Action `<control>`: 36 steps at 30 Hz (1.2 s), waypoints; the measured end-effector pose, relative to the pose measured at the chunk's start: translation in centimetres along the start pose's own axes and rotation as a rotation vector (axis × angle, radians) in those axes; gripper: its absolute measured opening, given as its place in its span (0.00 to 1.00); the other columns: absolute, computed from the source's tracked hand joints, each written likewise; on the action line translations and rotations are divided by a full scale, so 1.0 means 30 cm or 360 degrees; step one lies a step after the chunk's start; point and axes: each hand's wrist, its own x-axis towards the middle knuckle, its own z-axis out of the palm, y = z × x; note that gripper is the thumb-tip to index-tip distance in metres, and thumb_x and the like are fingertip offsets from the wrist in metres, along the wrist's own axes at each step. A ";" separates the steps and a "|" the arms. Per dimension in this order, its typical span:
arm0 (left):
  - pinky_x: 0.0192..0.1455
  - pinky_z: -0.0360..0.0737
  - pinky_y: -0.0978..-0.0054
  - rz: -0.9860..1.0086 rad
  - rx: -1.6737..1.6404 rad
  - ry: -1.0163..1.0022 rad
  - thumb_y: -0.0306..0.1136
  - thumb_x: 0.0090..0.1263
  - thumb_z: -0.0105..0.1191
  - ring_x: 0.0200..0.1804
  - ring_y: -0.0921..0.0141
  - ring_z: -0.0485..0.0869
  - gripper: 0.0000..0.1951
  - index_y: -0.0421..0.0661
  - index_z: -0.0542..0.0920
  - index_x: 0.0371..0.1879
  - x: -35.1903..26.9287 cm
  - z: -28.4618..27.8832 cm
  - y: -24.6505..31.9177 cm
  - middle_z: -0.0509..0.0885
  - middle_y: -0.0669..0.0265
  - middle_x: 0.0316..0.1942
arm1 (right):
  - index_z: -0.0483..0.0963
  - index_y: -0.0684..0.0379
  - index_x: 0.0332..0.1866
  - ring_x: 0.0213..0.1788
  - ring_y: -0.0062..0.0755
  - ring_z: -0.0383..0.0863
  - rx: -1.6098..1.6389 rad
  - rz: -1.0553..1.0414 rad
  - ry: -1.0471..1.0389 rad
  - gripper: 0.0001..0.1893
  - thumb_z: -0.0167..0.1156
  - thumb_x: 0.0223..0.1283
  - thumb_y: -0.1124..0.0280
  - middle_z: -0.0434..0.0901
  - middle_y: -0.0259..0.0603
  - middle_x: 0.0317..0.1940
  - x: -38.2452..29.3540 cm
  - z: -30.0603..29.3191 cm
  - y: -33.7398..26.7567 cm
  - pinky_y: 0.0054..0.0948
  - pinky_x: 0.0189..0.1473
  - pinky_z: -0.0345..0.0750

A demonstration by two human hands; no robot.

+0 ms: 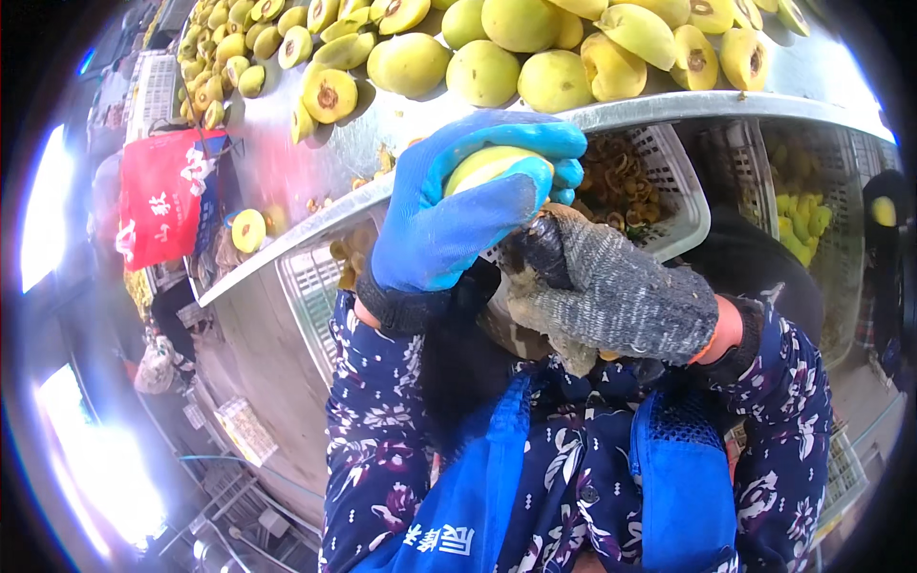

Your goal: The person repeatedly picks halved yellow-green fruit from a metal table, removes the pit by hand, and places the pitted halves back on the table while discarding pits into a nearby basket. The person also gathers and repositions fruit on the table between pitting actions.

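Observation:
My left hand (466, 208), in a blue rubber-coated knit glove, is wrapped around a yellow-green stone fruit (494, 166) just past the metal table's near edge. Only part of the fruit's skin shows between thumb and fingers. My right hand (609, 286), in a worn grey knit glove, is curled right below it, its fingertips at the fruit's lower side. A dark patch covers part of that glove near the thumb; whether a tool is inside the grip is hidden. Whole and halved stone fruits (483, 71) lie on the table ahead, some halves with brown stone cavities facing up.
The metal tabletop's raised rim (659, 107) runs before me. Below it stand a white plastic crate (688, 193) with brown fruit scraps, another crate (308, 286) at left, and yellow fruit (802, 222) at right. A red bag (161, 200) bearing writing hangs at the table's left.

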 end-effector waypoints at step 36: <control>0.56 0.81 0.68 -0.0203 -0.0062 -0.0397 0.35 0.59 0.66 0.49 0.64 0.86 0.22 0.34 0.83 0.50 -0.002 0.041 0.074 0.84 0.53 0.52 | 0.70 0.59 0.46 0.22 0.19 0.76 0.0892 0.0272 -0.0549 0.17 0.70 0.54 0.73 0.76 0.34 0.31 -0.086 0.002 -0.068 0.19 0.25 0.74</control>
